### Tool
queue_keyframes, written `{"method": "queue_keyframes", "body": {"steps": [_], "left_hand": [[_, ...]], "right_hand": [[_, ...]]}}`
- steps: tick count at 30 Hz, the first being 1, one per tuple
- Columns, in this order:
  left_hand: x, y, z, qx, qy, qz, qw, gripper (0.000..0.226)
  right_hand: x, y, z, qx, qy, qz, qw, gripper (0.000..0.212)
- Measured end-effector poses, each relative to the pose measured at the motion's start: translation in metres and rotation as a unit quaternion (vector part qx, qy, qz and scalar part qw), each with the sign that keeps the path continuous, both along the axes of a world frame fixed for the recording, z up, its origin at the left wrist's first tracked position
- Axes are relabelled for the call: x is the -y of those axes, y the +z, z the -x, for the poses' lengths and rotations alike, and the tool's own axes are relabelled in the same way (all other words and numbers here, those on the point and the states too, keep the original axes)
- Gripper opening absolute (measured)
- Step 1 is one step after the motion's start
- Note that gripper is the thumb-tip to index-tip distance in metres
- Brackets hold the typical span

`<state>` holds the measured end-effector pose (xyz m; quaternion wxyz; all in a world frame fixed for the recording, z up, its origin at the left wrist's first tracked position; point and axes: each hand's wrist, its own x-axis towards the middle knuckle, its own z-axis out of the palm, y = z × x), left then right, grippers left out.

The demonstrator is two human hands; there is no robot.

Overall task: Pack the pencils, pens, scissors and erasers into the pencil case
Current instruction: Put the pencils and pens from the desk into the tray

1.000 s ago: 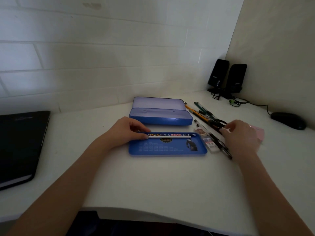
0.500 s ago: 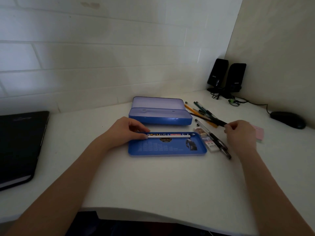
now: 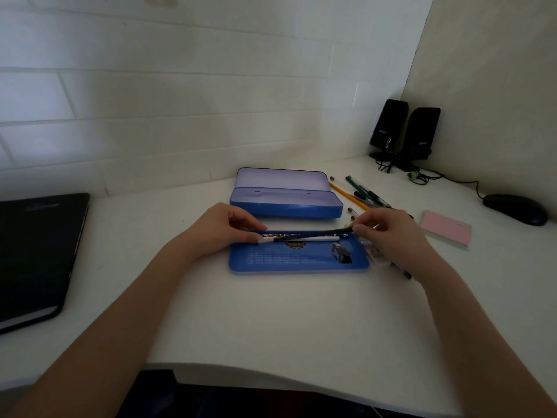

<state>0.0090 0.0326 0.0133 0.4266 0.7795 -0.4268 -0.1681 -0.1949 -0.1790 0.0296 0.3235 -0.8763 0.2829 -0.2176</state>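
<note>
A flat blue tray of the pencil case (image 3: 298, 260) lies in front of me, with a white pen (image 3: 319, 238) along its far edge and a small dark item (image 3: 341, 254) at its right end. My left hand (image 3: 224, 229) pinches the white pen's left end. My right hand (image 3: 388, 233) holds a black pen (image 3: 319, 233) by its right end, slanting low over the tray and across the white pen. The open blue pencil case (image 3: 286, 196) stands behind the tray. Yellow pencils (image 3: 346, 194) and green and black pens (image 3: 366, 193) lie to its right.
A black notebook (image 3: 36, 251) lies at the left. Pink sticky notes (image 3: 446, 230), a black mouse (image 3: 515, 208) and two black speakers (image 3: 404, 134) with cables sit at the right. More pens and erasers (image 3: 373, 253) rest under my right hand beside the tray.
My right hand picked a black pen out of the pile at the right and carried it left over the tray. My left hand has stayed on the white pen.
</note>
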Motion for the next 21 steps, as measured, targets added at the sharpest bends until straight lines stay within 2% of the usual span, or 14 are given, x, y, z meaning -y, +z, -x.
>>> {"method": "queue_keyframes", "body": {"steps": [15, 21], "left_hand": [[-0.001, 0.0, 0.001, 0.001, 0.0, 0.0, 1.0, 0.017], [-0.001, 0.001, 0.002, -0.005, 0.004, -0.002, 1.0, 0.014]], "right_hand": [[-0.02, -0.014, -0.014, -0.053, 0.027, 0.058, 0.997, 0.007], [-0.025, -0.015, -0.016, -0.056, -0.011, 0.106, 0.993, 0.013]]}}
